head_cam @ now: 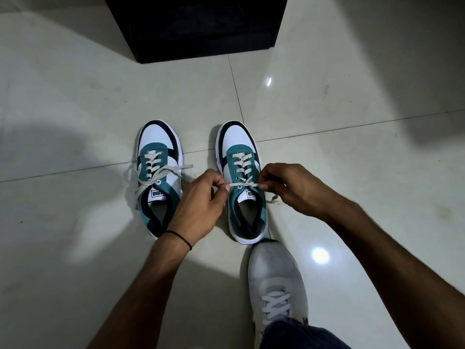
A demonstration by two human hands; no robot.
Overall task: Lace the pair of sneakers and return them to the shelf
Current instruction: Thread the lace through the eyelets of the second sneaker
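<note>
Teal, white and black panels mark the pair of sneakers standing side by side on the pale glossy floor tiles (75, 109), toes pointing to the far side, a little apart from each other. The left sneaker (159, 172) is laced up through its eyelets, and its off-white lace (153, 176) lies loose, the ends trailing off to both sides over the shoe and onto the tile. The right sneaker (243, 177) is also threaded up to the top eyelets. Its lace (242, 184) is drawn taut crosswise just above the tongue label, and one frayed end shows on the floor to the right of the shoe, under the right wrist.

Both hands are at the right sneaker. The left hand (198, 200) pinches the left run of that lace between thumb and fingertips, the other fingers curled in; a thin black band (179, 235) circles its wrist, and the wrist lies over the heel of the left sneaker. The right hand (289, 187) pinches the right run of the same lace in the same way.

Near the viewer, a grey-white worn shoe (274, 280) on the person's foot sits with its toe just beside the heel of the right sneaker, dark trouser cloth at its ankle. On the far side stands a black shelf unit (196, 28), well apart from the pair.
</note>
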